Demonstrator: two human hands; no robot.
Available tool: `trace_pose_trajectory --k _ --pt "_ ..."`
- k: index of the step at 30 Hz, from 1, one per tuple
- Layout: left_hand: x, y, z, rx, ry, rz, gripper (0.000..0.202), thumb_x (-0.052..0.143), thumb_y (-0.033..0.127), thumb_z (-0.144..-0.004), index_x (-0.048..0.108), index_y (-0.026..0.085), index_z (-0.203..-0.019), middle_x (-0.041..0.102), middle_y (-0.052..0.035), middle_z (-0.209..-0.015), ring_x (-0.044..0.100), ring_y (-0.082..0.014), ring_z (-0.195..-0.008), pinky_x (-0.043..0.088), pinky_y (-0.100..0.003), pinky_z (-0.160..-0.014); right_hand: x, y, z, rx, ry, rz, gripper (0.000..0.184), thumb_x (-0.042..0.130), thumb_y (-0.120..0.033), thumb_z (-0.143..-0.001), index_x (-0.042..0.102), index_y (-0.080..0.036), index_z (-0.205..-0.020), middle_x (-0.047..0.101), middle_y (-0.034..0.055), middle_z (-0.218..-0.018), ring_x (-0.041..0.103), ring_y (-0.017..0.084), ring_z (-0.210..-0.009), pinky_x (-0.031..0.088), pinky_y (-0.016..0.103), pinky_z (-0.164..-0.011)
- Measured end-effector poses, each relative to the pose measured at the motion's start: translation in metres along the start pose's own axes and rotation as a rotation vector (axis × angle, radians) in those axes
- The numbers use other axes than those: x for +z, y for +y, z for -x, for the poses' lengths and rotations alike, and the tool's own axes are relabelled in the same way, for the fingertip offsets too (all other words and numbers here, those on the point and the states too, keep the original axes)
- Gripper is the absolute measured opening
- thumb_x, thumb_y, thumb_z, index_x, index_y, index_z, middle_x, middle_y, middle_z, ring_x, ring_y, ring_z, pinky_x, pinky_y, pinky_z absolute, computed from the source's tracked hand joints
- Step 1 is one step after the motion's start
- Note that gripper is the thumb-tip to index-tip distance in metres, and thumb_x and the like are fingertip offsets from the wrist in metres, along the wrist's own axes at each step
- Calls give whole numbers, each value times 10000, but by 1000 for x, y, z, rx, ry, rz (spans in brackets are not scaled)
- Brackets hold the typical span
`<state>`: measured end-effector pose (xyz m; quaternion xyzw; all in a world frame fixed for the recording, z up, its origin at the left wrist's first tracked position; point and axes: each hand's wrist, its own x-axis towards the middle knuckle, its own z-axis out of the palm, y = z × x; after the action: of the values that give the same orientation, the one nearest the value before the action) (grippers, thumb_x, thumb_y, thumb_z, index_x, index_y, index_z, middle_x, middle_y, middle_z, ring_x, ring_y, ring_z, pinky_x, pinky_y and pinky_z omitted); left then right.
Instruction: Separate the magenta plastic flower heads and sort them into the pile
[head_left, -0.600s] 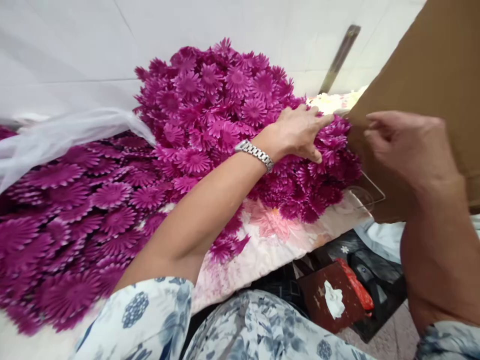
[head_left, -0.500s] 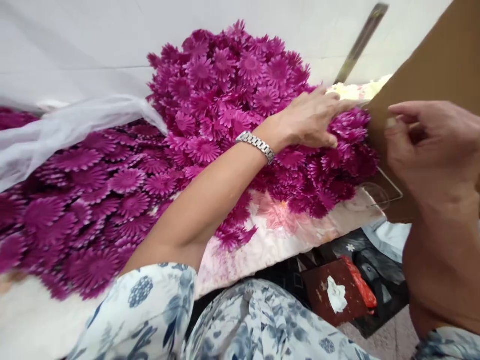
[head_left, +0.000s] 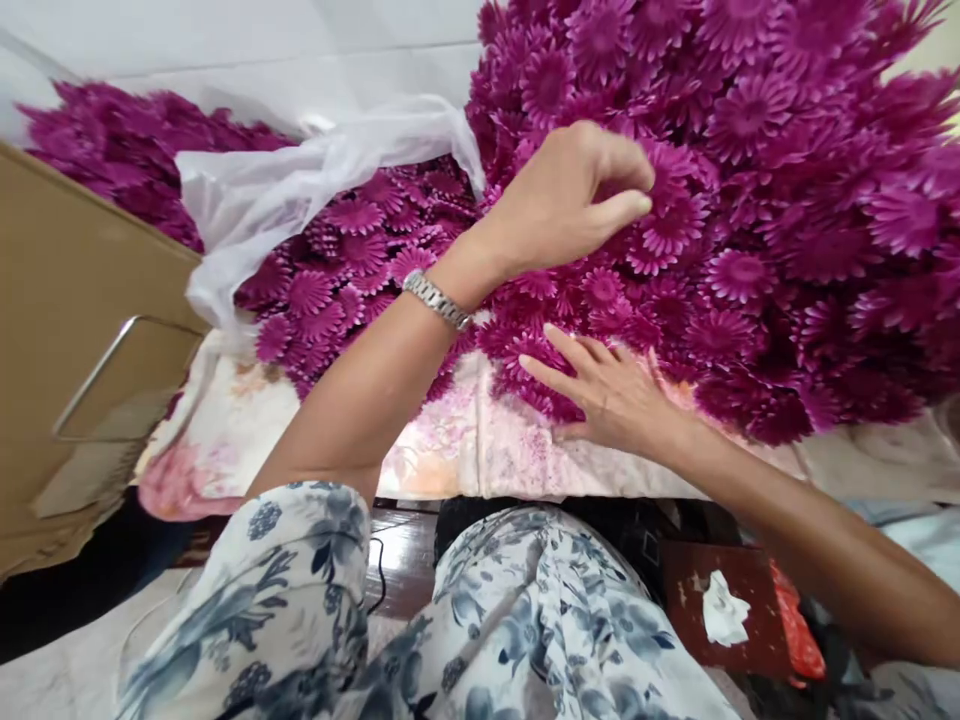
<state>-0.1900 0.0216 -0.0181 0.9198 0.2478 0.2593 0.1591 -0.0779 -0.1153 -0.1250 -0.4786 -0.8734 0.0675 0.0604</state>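
Observation:
Above the large heap of purple artificial flower heads [head_left: 750, 270] is my left hand [head_left: 566, 200], a silver watch [head_left: 436, 298] on its wrist. Its fingers are curled in towards the thumb, slightly blurred. What they hold, if anything, I cannot make out against the flowers behind. Lower down, my right hand [head_left: 619, 400] lies with fingers spread over the small flowers at the heap's front edge, by the floral cloth [head_left: 517, 455]. It grips nothing that I can see.
A white sheer plastic sheet [head_left: 315, 165] lies across more flowers on the left. A cardboard box [head_left: 82, 300] with a metal handle [head_left: 94, 380] stands at the left edge. Below the table's edge, a brown board [head_left: 686, 600] carries a crumpled white tissue [head_left: 724, 608].
The view has swung left, bringing the left-hand box into sight. My left hand's fingers have curled in. My right hand has come from the right-hand box to the flowers and opened.

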Motion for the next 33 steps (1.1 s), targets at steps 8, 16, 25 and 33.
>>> trace_pose_trajectory --k 8,16,25,33 --pt "-5 -39 63 -191 43 34 287 437 233 -822 678 156 -957 699 -25 -939 643 -146 -871 486 -311 -833 0 14 -67 -59 -63 -67 893 689 -444 -741 160 -405 -1459 207 120 -1532 379 428 -1284 421 625 -938" --pt "7 -53 81 -105 -273 -342 494 413 178 -835 474 129 -1322 518 -134 -1331 479 -238 -1204 366 -389 -1031 21 13 -80 -103 -10 -101 287 531 -125 -787 628 -157 -1055 548 130 -1172 542 223 -996 460 379 -889" --pt "36 -59 84 -117 -377 -434 419 366 82 -806 586 136 -1158 612 -117 -1038 555 -223 -990 446 -328 -866 -11 47 -36 7 314 -184 217 409 -72 -828 603 -163 -865 576 58 -850 537 144 -782 460 257 -720" --pt "44 -42 83 -147 -378 -324 652 451 281 -845 253 157 -1454 479 -149 -1324 504 -272 -1136 446 -390 -924 -19 69 -34 498 147 72 545 531 -290 -815 454 -151 -1337 532 186 -1169 598 308 -971 489 422 -844"
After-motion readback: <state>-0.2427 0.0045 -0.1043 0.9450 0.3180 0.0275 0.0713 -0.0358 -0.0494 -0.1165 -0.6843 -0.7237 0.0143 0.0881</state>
